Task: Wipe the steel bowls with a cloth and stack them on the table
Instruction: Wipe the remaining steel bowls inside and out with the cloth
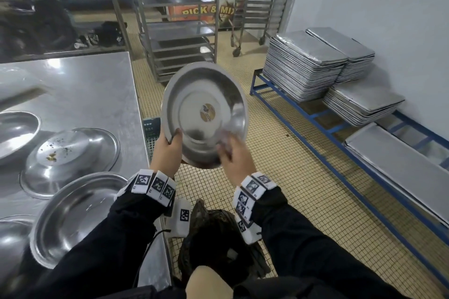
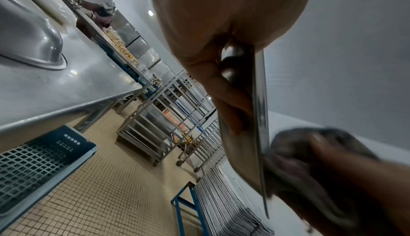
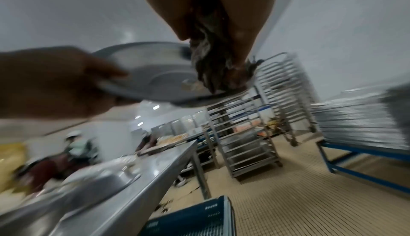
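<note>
A round steel bowl (image 1: 205,114) is held up in the air over the floor, its hollow side facing me, a round sticker at its centre. My left hand (image 1: 167,150) grips its lower left rim, thumb inside (image 2: 230,99). My right hand (image 1: 234,153) holds a dark bunched cloth (image 3: 213,64) and presses it on the bowl's lower right inner wall; the cloth (image 2: 310,161) looks blurred. Other steel bowls lie on the steel table (image 1: 97,85) at left: one upside down with crumbs (image 1: 68,153), one hollow side up (image 1: 73,213) near me.
A blue plastic crate (image 1: 151,128) sits on the floor beside the table. Wheeled tray racks (image 1: 177,19) stand ahead. Stacks of metal trays (image 1: 311,63) rest on a blue frame along the right wall. A dark bag (image 1: 218,238) lies by my feet.
</note>
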{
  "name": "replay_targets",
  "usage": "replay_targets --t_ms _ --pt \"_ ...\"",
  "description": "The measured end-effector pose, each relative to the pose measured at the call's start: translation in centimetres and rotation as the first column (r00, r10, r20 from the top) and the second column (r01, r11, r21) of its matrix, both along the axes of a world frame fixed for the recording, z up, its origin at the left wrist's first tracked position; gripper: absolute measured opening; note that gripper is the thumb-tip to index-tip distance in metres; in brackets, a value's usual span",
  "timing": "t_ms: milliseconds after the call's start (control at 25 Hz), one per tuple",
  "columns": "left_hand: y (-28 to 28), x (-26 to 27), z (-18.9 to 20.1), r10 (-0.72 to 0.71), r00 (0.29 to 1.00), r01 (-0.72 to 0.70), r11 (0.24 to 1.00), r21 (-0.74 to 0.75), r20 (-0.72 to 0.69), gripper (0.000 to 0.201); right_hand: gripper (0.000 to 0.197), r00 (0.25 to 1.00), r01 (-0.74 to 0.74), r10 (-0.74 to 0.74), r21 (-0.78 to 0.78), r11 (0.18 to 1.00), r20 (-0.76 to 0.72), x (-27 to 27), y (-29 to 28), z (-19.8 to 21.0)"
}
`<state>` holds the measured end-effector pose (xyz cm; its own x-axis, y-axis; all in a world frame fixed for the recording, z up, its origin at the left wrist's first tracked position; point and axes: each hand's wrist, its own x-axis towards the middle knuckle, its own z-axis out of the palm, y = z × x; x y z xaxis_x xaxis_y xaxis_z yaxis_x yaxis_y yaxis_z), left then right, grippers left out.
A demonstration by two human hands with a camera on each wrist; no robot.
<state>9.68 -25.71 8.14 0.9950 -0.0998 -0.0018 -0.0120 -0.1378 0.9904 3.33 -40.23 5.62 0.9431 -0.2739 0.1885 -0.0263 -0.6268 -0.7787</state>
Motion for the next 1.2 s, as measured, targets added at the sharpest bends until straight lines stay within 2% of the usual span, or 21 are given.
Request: replay_targets --t_ms 80,120,200,280,360,400,440,520,560,600,640,720,800,880,920,960,1000,1080,1120,1200 --pt "-0.5 -0.3 0.4 -0.041 0.999 0.042 0.999 -0.033 0.026 0.034 0.050 0.959 -0.275 0.283 -0.296 0.915 -0.015 -0.1 2.2 -1.2" --pt "-0.8 -0.3 0.7 -0.060 0.997 0.062 0.997 -0.049 0.038 0.031 0.052 0.944 -0.314 0.330 -0.374 0.873 -0.023 0.0 2.3 -2.0" --pt "-1.0 0.2 0.8 -0.084 0.996 0.087 0.993 -0.084 0.037 0.031 0.051 0.963 -0.262 0.263 -0.469 0.844 -0.063 0.3 0.7 -2.7" --pt "-1.0 0.7 0.8 -0.108 0.993 0.111 0.990 -0.092 0.038 0.033 0.051 0.988 -0.145 0.081 -0.629 0.764 -0.131 1.1 -2.4 -3.5" --pt "-1.2 0.8 0.7 -0.129 0.990 0.133 0.988 -0.082 0.049 0.034 0.058 0.971 -0.087 -0.093 -0.691 0.717 -0.219 1.5 -4.8 -3.5" --pt "-1.4 0.8 0.7 -0.131 0.990 0.135 0.988 -0.075 0.059 0.034 0.064 0.971 -0.075 -0.101 -0.676 0.733 -0.217 1.5 -4.9 -3.4" --pt "-1.7 0.7 0.9 -0.126 0.990 0.131 0.989 -0.070 0.066 0.035 0.068 0.983 -0.077 -0.045 -0.627 0.775 -0.176 1.5 -4.1 -3.1" --pt "-2.4 0.8 1.2 -0.104 0.991 0.109 0.992 -0.057 0.085 0.035 0.059 0.992 -0.125 0.104 -0.422 0.898 -0.072 1.3 -1.2 -2.4" --pt "-2.7 0.8 1.4 -0.096 0.991 0.101 0.994 -0.050 0.097 0.034 0.051 0.991 -0.137 0.132 -0.298 0.945 -0.037 1.2 0.2 -2.1" --pt "-2.9 0.8 1.8 -0.093 0.990 0.099 0.994 -0.051 0.107 0.032 0.048 0.992 -0.127 0.130 -0.216 0.968 -0.001 1.1 1.0 -1.9" --pt "-3.1 0.9 2.1 -0.097 0.989 0.104 0.993 -0.058 0.113 0.031 0.048 0.993 -0.103 0.111 -0.211 0.972 0.026 1.1 1.2 -1.9" --pt "-3.1 0.8 2.6 -0.105 0.987 0.116 0.989 -0.088 0.119 0.027 0.052 0.996 -0.063 0.083 -0.397 0.916 0.031 1.2 -0.3 -1.8" --pt "-2.8 0.8 3.0 -0.112 0.987 0.126 0.985 -0.119 0.116 0.024 0.053 0.998 -0.025 -0.017 -0.580 0.814 -0.066 1.3 -3.4 -1.9" --pt "-2.5 0.6 3.0 -0.129 0.985 0.145 0.980 -0.134 0.117 0.022 0.051 0.975 0.024 -0.161 -0.642 0.766 -0.155 1.6 -6.4 -1.7" --pt "-2.3 0.5 2.8 -0.130 0.986 0.145 0.979 -0.143 0.106 0.021 0.054 0.968 0.073 -0.208 -0.638 0.767 -0.139 1.7 -7.4 -1.4" --pt "-2.2 0.3 2.6 -0.125 0.989 0.137 0.978 -0.157 0.085 0.020 0.057 0.967 0.144 -0.240 -0.596 0.790 -0.084 1.9 -8.0 -1.0" --pt "-2.0 0.2 2.4 -0.119 0.991 0.127 0.977 -0.174 0.053 0.020 0.060 0.962 0.229 -0.272 -0.487 0.843 -0.020 2.0 -8.5 -0.4" --pt "-1.6 0.4 2.0 -0.130 0.991 0.124 0.972 -0.199 -0.016 0.019 0.063 0.933 0.359 -0.356 -0.156 0.920 0.049 2.2 -9.2 1.0" --pt "-1.3 0.6 1.8 -0.140 0.989 0.127 0.969 -0.211 -0.049 0.017 0.059 0.920 0.391 -0.390 -0.036 0.919 0.034 2.1 -9.6 1.8" --pt "-0.7 1.0 1.6 -0.161 0.981 0.132 0.963 -0.235 -0.107 0.013 0.045 0.907 0.421 -0.419 0.060 0.905 -0.038 2.0 -9.8 2.8"
